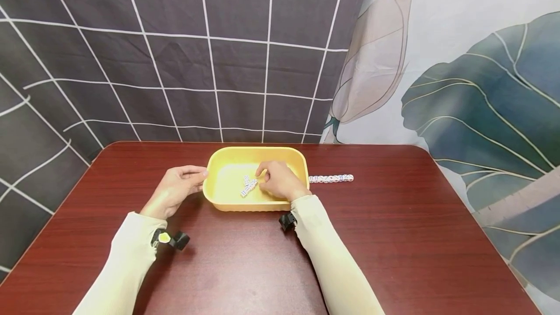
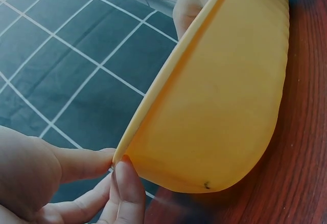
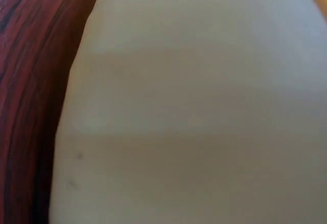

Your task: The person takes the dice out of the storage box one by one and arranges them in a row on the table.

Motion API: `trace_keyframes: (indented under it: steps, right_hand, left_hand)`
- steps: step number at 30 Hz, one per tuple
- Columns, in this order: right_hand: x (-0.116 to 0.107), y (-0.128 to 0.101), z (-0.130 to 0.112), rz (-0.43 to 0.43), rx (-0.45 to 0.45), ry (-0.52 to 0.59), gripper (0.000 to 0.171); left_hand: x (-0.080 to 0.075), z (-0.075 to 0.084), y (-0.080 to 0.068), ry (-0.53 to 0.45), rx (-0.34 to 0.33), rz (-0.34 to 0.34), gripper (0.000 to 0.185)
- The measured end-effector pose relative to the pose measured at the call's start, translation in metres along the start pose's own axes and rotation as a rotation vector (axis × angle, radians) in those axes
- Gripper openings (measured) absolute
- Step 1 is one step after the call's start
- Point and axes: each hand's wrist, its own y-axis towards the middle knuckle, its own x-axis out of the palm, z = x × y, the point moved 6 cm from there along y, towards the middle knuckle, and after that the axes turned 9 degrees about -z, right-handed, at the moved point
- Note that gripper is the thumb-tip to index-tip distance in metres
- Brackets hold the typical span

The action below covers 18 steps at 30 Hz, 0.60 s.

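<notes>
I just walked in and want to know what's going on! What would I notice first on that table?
Your eye lands on the bright yellow tub in the middle of the dark red table. The left hand pinches its left rim, while the right hand reaches inside among small white dice. Just right of the tub, more dice sit in a neat row on the table.

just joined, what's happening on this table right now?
A person works at a yellow tray on a dark red table. The left hand pinches the tray's left rim. The right hand reaches inside the tray beside a few small white dice; whether it grips one is hidden. A row of dice lies on the table right of the tray.
</notes>
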Motion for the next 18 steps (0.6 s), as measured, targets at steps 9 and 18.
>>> trace_keyframes:
  steps: [9, 18]
  right_hand:
    - [0.0062, 0.0017, -0.0020, -0.041, -0.015, -0.074, 0.031]
    - [0.0067, 0.0032, -0.0040, -0.004, -0.021, -0.112, 0.014]
  left_hand:
    - [0.0028, -0.0007, 0.0018, 0.000, -0.003, 0.004, 0.047]
    - [0.0003, -0.0007, 0.0010, 0.029, -0.005, 0.015, 0.045]
